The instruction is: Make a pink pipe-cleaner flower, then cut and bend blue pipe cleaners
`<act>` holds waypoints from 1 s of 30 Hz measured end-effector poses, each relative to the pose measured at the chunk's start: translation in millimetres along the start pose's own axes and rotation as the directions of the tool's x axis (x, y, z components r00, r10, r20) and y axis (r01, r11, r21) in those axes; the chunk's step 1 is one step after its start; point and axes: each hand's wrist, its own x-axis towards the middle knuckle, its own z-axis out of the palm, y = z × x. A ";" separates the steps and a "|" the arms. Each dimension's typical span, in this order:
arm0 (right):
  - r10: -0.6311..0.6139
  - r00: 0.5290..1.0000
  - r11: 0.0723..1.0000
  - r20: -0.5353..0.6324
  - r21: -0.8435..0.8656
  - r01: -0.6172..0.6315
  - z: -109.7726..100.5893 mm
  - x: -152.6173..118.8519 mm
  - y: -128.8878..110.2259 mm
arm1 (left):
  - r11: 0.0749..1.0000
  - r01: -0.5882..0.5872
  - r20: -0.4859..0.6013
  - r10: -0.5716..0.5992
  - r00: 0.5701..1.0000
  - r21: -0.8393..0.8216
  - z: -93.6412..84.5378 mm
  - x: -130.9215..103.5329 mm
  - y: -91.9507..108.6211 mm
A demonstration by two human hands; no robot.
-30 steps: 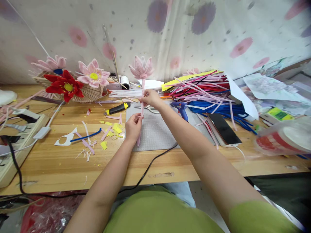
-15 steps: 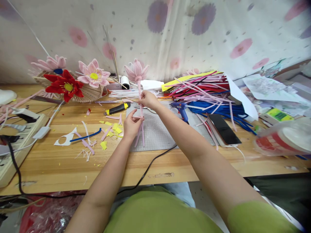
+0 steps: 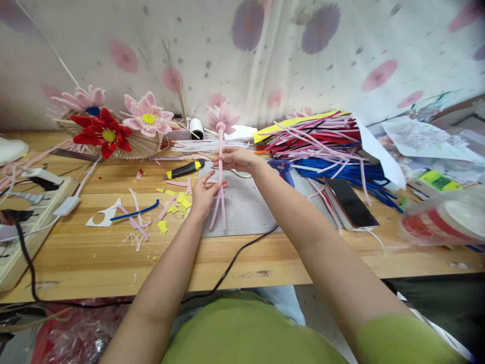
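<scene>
A pink fuzzy flower [image 3: 223,117] stands upright on a pink wrapped stem [image 3: 221,144] above the grey cutting mat [image 3: 250,212]. Low on the stem, my left hand [image 3: 204,194] pinches it between thumb and fingers. Below that hand the stem splits into two loose pink ends [image 3: 223,212]. My right hand [image 3: 238,160] is higher up, with its fingers extended around the stem just under the flower's neck. Behind my right wrist lies a blue glue gun [image 3: 282,171], partly hidden by the forearm.
Left are finished flowers [image 3: 108,135], a yellow-black cutter [image 3: 185,169], yellow scraps [image 3: 184,201] and a power strip [image 3: 34,227]. Right are bundled coloured stems [image 3: 322,136], a phone [image 3: 351,202] and a cup [image 3: 443,217]. A black cord [image 3: 237,255] crosses the table front.
The flower has tilted and turned, its head moving right and lower. The fingers of my right hand have loosened from a pinch to a more stretched pose.
</scene>
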 end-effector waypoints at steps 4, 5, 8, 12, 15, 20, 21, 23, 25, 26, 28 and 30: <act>-0.027 0.995 0.999 -0.092 -0.040 0.024 -1.5 -1.2 -1.5 | 1.000 -0.024 0.005 0.023 1.000 0.020 -0.8 -1.0 -1.1; -0.035 0.992 0.997 -0.125 -0.066 0.026 -0.8 -1.0 -1.6 | 0.998 -0.045 -0.003 0.046 0.999 0.043 -0.3 -1.3 -2.2; -0.042 0.975 0.990 -0.219 -0.138 0.012 2.8 -0.3 -2.2 | 0.984 -0.115 -0.031 0.120 0.992 0.135 1.1 -1.6 -6.5; -0.063 0.949 0.975 -0.311 -0.220 -0.008 6.2 4.4 -1.1 | 0.941 -0.193 -0.046 0.214 0.976 0.279 0.0 -0.8 -12.0; -0.101 0.920 0.945 -0.379 -0.324 -0.030 6.1 12.2 1.8 | 0.892 -0.245 -0.047 0.283 0.958 0.380 -2.0 0.2 -15.0; -0.177 0.892 0.867 -0.416 -0.495 -0.059 6.9 20.9 4.3 | 0.917 -0.217 -0.046 0.246 0.968 0.336 -0.6 0.9 -14.8; -0.180 0.897 0.875 -0.404 -0.482 -0.041 7.5 20.3 3.6 | 0.944 -0.184 -0.044 0.203 0.978 0.275 0.2 0.8 -13.5; -0.165 0.928 0.918 -0.334 -0.395 0.021 8.5 16.2 1.3 | 0.983 -0.109 -0.037 0.116 0.993 0.149 1.5 0.5 -9.9; -0.129 0.971 0.967 -0.200 -0.244 0.078 8.8 9.6 -1.9 | 0.997 -0.055 -0.031 0.057 0.998 0.057 1.8 0.1 -5.8; -0.109 0.986 0.982 -0.127 -0.166 0.087 8.7 6.1 -3.6 | 0.999 -0.040 -0.027 0.040 0.999 0.028 1.6 -0.1 -3.9; -0.074 0.997 0.996 -0.036 -0.049 0.073 8.6 0.1 -6.3 | 1.000 -0.019 -0.017 0.019 1.000 -0.007 1.1 -0.7 -1.0; -0.045 0.998 0.999 -0.048 -0.014 0.044 9.0 -3.8 -8.3 | 1.000 -0.006 -0.009 0.006 1.000 -0.027 0.9 -1.6 0.7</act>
